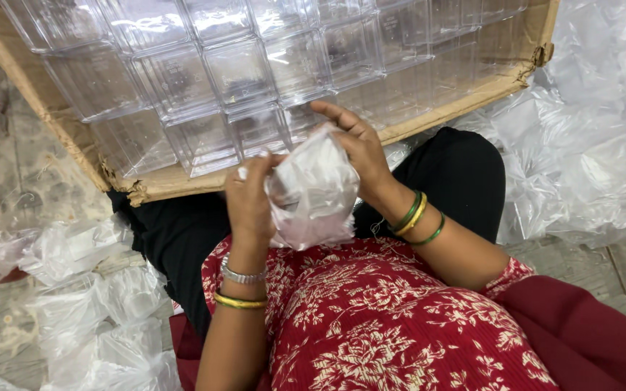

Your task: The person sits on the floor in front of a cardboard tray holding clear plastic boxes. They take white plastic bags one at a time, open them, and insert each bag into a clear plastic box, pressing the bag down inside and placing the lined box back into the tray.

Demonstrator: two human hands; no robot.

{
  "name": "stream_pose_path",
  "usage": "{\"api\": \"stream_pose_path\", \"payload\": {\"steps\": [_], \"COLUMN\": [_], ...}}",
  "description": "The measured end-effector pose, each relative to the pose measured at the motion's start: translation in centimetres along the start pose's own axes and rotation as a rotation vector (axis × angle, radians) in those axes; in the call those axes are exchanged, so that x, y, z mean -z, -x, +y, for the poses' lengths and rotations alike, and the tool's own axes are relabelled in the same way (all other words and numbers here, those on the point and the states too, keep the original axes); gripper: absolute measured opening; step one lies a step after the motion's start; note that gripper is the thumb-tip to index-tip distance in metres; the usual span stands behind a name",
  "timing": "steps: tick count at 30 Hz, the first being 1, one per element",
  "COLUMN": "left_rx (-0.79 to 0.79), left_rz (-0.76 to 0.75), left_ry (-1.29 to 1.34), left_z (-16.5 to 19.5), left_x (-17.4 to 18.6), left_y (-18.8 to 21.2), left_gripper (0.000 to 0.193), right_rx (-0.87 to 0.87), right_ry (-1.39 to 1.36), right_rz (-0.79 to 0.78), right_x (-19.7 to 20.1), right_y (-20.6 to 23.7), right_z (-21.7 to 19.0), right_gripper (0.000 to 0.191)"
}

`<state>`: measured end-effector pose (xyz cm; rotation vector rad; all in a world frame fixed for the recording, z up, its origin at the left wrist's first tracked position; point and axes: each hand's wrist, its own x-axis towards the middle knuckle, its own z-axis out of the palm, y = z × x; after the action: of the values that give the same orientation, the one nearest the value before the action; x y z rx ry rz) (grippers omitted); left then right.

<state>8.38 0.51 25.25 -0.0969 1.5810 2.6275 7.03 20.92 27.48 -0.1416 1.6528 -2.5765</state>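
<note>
Bare stone floor shows on the left, and loose clear plastic bags point(88, 311) lie heaped on both sides of the seated person, more of them piled at the right point(588, 166). Across the lap, tilted against the knees, rests a cardboard carton point(59, 137) packed with rows of clear plastic boxes point(240, 72) set side by side. Both hands are up in front of it, close together — the left hand point(249, 203) pinches one edge of a small clear plastic bag point(313, 192), and the right hand point(360, 148) grips the opposite side, thumb lifted over the top. The bag hangs between them above the red floral garment, with something clear inside it, though I cannot tell what. To my eye, handling it well means keeping the film taut between the two grips and working the mouth of the bag with the fingertips — slack film would only bunch and cling.
</note>
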Motion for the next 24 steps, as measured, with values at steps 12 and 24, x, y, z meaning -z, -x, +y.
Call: {"api": "stream_pose_path", "payload": {"steps": [12,24], "left_rx": [-0.114,0.155], "left_rz": [-0.014,-0.322], "left_ry": [-0.105,0.686], "left_z": [-0.6,-6.4], "left_x": [-3.0,0.7], "left_y": [1.9,0.7], "left_gripper": [0.023,0.030], "right_rx": [-0.546,-0.170], "right_ry": [-0.677,-0.132], "right_rz": [-0.043,-0.202], "right_x": [1.8,1.7], "right_y": [4.8,6.6], "right_z": [-2.0,-2.6], "right_gripper": [0.062,0.076]}}
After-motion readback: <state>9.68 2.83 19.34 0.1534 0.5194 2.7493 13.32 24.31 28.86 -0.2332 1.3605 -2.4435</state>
